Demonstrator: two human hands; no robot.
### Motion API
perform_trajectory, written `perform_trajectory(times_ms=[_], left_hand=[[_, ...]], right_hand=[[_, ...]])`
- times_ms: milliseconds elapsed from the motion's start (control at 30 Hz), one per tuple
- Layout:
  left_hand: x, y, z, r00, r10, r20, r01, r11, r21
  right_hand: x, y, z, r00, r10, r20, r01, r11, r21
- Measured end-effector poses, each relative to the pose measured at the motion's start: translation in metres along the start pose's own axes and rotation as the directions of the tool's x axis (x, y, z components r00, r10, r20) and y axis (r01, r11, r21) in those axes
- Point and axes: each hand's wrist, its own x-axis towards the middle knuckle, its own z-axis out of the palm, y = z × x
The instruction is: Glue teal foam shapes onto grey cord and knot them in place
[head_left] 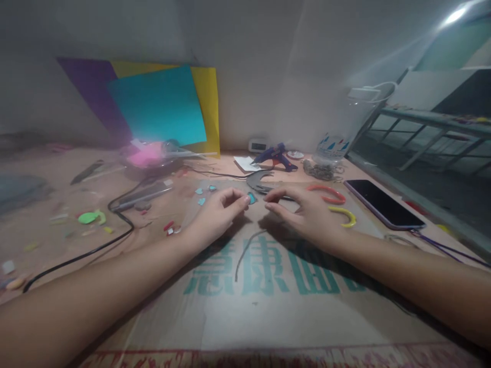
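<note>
Near the middle of the work surface, my left hand (229, 204) pinches a small teal piece with a dark edge (251, 198) between thumb and fingertips. Just across from it, my right hand (297, 209) has its thumb and index finger drawn together; whatever lies between them is too small to make out. A thin grey cord (245, 253) curves over the board below my hands, its upper end by my right hand's shadow. Left of my left fingers lie several small teal pieces (201, 201), some heart-shaped. Pliers with a grey head (259, 181) lie behind my right hand, partly hidden by it.
A purple glue gun (276, 156) rests at the back beside white paper (246, 164). Orange (326, 194) and yellow handles (347, 216) and a phone (383, 204) lie right. A black cable (125, 220) crosses the left, among scraps. Coloured sheets (161, 110) lean against the wall.
</note>
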Motion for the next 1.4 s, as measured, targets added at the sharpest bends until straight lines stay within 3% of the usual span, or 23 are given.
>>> perform_trajectory(times_ms=[267, 1067, 1167, 1300, 1400], left_hand=[[-0.0049, 0.0073, 0.0042, 0.999, 0.008, 0.047, -0.013, 0.995, 0.103], [-0.0082, 0.0051, 0.0055, 0.996, 0.056, 0.069, -0.063, 0.992, 0.108], [-0.0071, 0.0055, 0.0049, 0.997, 0.043, 0.058, -0.048, 0.994, 0.097], [-0.0062, 0.0059, 0.0048, 0.999, 0.007, 0.052, -0.011, 0.996, 0.083], [-0.0064, 0.0053, 0.0049, 0.999, 0.014, 0.051, -0.018, 0.997, 0.072]], right_hand=[[-0.0094, 0.0025, 0.0069, 0.992, -0.120, -0.045, 0.119, 0.993, -0.027], [-0.0096, 0.0043, 0.0111, 0.991, -0.133, -0.009, 0.133, 0.990, -0.044], [-0.0096, 0.0037, 0.0090, 0.997, -0.077, 0.015, 0.078, 0.997, -0.028], [-0.0077, 0.0023, 0.0063, 0.994, 0.113, 0.007, -0.113, 0.992, 0.053], [-0.0064, 0.0029, 0.0053, 0.968, 0.243, 0.067, -0.250, 0.958, 0.144]])
